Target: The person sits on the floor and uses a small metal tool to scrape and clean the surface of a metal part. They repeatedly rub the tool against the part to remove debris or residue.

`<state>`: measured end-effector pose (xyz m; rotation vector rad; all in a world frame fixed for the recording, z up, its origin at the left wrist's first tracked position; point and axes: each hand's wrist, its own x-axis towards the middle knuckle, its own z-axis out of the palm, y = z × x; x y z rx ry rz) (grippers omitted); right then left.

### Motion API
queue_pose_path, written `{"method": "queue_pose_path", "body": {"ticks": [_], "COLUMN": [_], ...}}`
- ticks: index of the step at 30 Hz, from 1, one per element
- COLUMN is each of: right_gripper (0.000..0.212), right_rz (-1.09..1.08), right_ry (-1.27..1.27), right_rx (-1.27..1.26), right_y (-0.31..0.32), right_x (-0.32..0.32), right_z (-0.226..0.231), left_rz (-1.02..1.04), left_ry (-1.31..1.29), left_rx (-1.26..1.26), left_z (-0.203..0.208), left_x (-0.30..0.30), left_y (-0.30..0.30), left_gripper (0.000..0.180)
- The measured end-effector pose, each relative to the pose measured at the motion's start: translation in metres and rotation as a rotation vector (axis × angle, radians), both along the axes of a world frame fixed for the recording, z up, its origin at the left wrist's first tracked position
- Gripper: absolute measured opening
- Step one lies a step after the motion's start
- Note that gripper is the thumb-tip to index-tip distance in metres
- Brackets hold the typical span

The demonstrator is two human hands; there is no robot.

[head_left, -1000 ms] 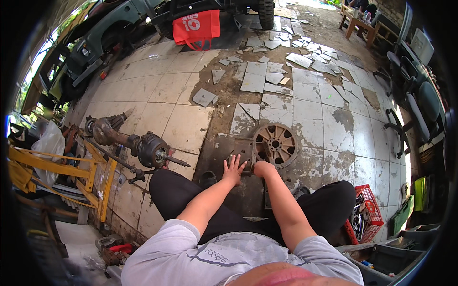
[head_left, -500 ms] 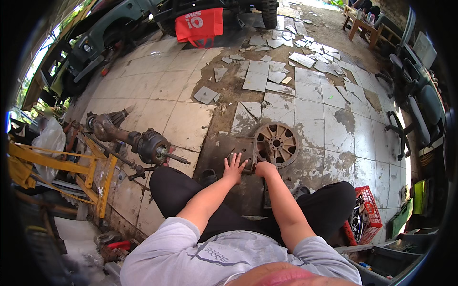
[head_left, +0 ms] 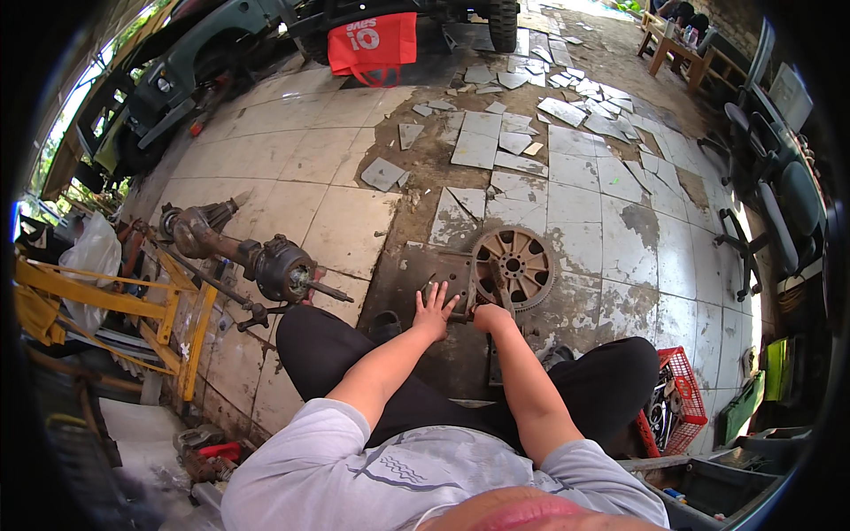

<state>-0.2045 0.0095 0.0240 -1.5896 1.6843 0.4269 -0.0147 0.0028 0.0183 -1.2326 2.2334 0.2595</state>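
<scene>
My left hand (head_left: 433, 311) lies flat with its fingers spread on a dark, rusty metal plate (head_left: 438, 271) that has holes along its right side. Just right of it, my right hand (head_left: 492, 317) is closed in a fist at the plate's edge. What it grips is mostly hidden; a narrow brownish piece shows beyond the knuckles. Past this fist a toothed flywheel (head_left: 513, 265) with a spoked centre rests on the floor, close against the plate.
A rusty axle assembly (head_left: 282, 268) lies at the left beside a yellow metal frame (head_left: 190, 354). On the right are a red crate (head_left: 683, 403) of metal parts and an office chair (head_left: 784, 212). Broken tiles (head_left: 478, 140) litter the floor ahead, near a red bag (head_left: 372, 44) and vehicles.
Both hands keep nearly the same places, the left spread on the plate and the right closed. The view has shifted very slightly.
</scene>
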Motion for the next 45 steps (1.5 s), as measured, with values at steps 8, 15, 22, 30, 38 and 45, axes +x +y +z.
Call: {"method": "queue_pose_path", "body": {"ticks": [8,15,22,30,38,45], "right_gripper": [0.035,0.035,0.031,0.026,0.031,0.036], "right_rz": [-0.015,-0.094,0.120,-0.014,0.086,-0.109], "right_ry": [-0.007,-0.032,-0.055,-0.121,-0.056,-0.129], "right_rx": [-0.013,-0.031,-0.085,-0.122,-0.177,-0.156], "right_y": [-0.001,-0.014,-0.035,-0.031,-0.030,-0.013], "right_x": [0.008,-0.005,-0.030,-0.017,-0.025,-0.005], "right_z": [0.016,0.000,-0.048,-0.029,-0.052,-0.017], "left_rz": [0.006,-0.016,-0.009,0.009,-0.001,0.033], "left_ry": [0.003,0.010,0.028,0.041,0.027,0.042], "left_rx": [-0.012,-0.065,-0.052,-0.077,-0.047,-0.039], "left_z": [-0.009,-0.019,-0.017,-0.024,-0.006,-0.016], "left_x": [0.008,0.007,0.002,0.017,0.000,0.014], "left_y": [-0.001,-0.001,0.003,0.006,-0.002,0.003], "left_gripper": [0.116,0.119,0.119,0.120,0.109,0.112]}}
